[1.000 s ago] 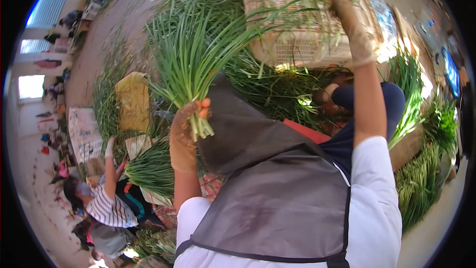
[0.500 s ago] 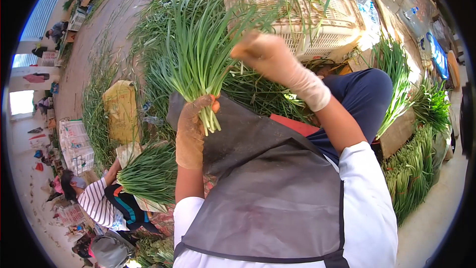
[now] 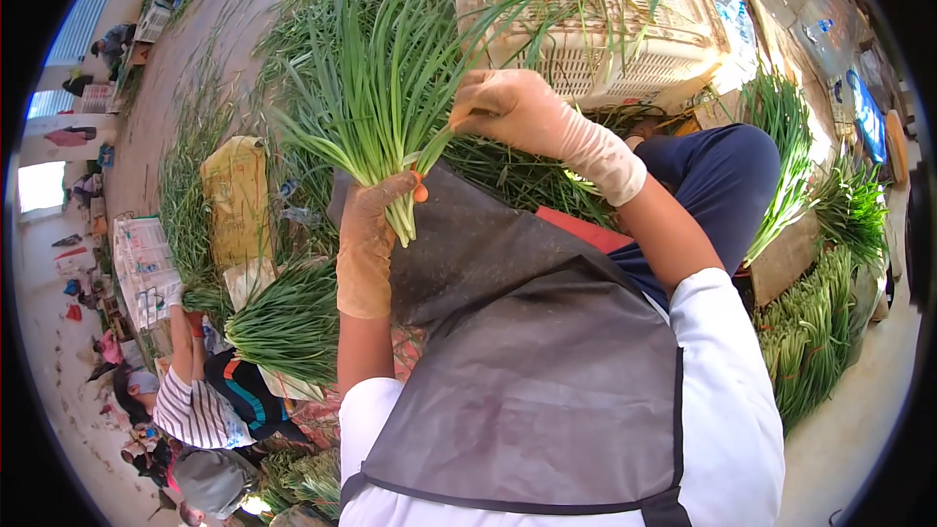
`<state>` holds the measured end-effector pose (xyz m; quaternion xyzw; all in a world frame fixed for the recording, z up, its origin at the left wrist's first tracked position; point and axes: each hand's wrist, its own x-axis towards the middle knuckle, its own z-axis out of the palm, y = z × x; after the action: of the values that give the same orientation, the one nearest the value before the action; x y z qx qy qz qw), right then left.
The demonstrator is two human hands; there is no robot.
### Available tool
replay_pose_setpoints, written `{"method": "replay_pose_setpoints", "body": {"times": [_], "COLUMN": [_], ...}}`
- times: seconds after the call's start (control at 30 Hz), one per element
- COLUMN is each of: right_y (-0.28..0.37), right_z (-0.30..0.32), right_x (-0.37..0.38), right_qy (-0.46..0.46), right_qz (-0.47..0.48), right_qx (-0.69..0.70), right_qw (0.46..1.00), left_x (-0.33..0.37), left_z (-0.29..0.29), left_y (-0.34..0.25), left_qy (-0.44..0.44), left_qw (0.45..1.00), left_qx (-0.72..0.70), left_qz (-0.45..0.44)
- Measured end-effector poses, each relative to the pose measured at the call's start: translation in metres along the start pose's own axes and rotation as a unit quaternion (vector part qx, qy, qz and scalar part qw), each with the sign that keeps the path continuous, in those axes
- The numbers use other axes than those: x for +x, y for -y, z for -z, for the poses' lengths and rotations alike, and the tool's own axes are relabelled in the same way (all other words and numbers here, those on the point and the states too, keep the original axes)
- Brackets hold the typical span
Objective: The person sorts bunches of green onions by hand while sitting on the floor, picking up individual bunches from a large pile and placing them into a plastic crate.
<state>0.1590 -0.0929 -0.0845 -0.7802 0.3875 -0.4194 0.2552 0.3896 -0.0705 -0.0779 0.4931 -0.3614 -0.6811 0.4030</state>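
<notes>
A bunch of long green garlic chives stands upright over my lap, leaves fanned upward and pale cut ends at the bottom. My left hand, in a thin dirty glove, wraps round its stems just above those ends. Something small and orange shows at its thumb tip. My right hand, in a similar glove, is at the bunch's right side with its fingers pinched together on a chive leaf that bends out from the stems. The dark apron covers my lap beneath the bunch.
A white plastic crate strewn with loose leaves stands ahead. Heaped chives lie on the floor beyond my left hand, beside a yellow sack. Bundled chives stand at the right. A co-worker in a striped top sits at the left.
My right hand has come down slightly to the bunch and now pinches a leaf at its side; it was blurred before. The co-worker's arms have moved farther out.
</notes>
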Motion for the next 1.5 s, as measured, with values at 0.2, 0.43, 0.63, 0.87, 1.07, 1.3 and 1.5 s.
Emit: {"method": "replay_pose_setpoints", "body": {"times": [0.2,0.43,0.63,0.87,1.07,1.3,1.5], "right_y": [0.002,-0.046,-0.042,-0.119,-0.136,-0.060,0.025], "right_z": [0.064,0.002,-0.026,0.033,0.118,0.024,0.001], "right_x": [-0.026,-0.056,-0.016,-0.008,-0.041,-0.028,0.028], "right_qy": [0.051,0.121,-0.134,-0.336,-0.326,0.126,-0.131], "right_qz": [-0.159,-0.379,-0.381,-0.319,-0.073,-0.329,-0.081], "right_qx": [0.411,0.191,0.496,0.602,0.628,-0.152,-0.065], "right_qw": [0.896,0.898,0.769,0.650,0.703,0.923,0.986], "left_x": [0.003,0.008,-0.028,-0.045,-0.032,-0.032,-0.033], "left_z": [0.009,0.021,-0.006,0.044,0.131,0.100,0.036], "left_y": [0.001,-0.003,-0.009,-0.024,-0.052,-0.079,-0.092], "left_qy": [-0.067,-0.098,-0.056,-0.176,-0.127,-0.217,-0.145], "left_qw": [0.998,0.989,0.998,0.983,0.990,0.972,0.985], "left_qx": [-0.001,-0.110,-0.006,0.043,-0.054,-0.012,0.026], "left_qz": [-0.011,0.024,-0.025,-0.022,-0.040,-0.086,-0.094]}}
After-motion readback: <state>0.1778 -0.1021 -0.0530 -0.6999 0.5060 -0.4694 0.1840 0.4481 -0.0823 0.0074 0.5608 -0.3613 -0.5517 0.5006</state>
